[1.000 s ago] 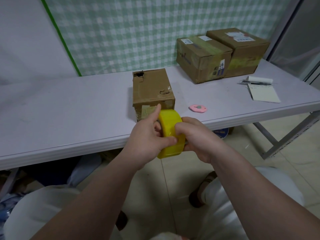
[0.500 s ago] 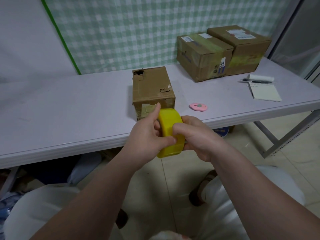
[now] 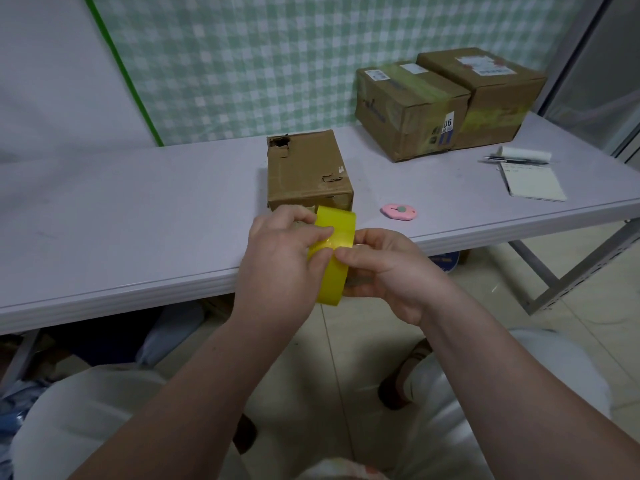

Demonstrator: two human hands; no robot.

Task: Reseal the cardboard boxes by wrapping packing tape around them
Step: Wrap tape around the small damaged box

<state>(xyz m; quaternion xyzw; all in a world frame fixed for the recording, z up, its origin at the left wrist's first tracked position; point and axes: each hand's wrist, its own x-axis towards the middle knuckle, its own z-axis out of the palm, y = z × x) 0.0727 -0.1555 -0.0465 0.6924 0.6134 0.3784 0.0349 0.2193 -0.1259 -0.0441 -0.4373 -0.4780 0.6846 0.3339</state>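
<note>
At the tabletop's (image 3: 121, 220) far right corner, corner box (image 3: 491, 95) sat touching box marked 06 (image 3: 408, 112), both taped. Torn box (image 3: 304, 171) stood near the front edge, about midway. Notepad (image 3: 533, 183) lay by the right edge. Just off the front edge, left hand (image 3: 280, 258) and right hand (image 3: 388, 271) gripped the yellow tape roll (image 3: 337, 237), fingers curled onto its band. Pink cutter (image 3: 399, 212) lay beside the torn box.

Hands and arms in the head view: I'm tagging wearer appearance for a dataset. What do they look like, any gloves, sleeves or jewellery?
The left hand and right hand are bare: no gloves, and no rings show. The left forearm and right forearm are bare too, with no sleeve, watch or bracelet in view down to the picture's edge.
</note>
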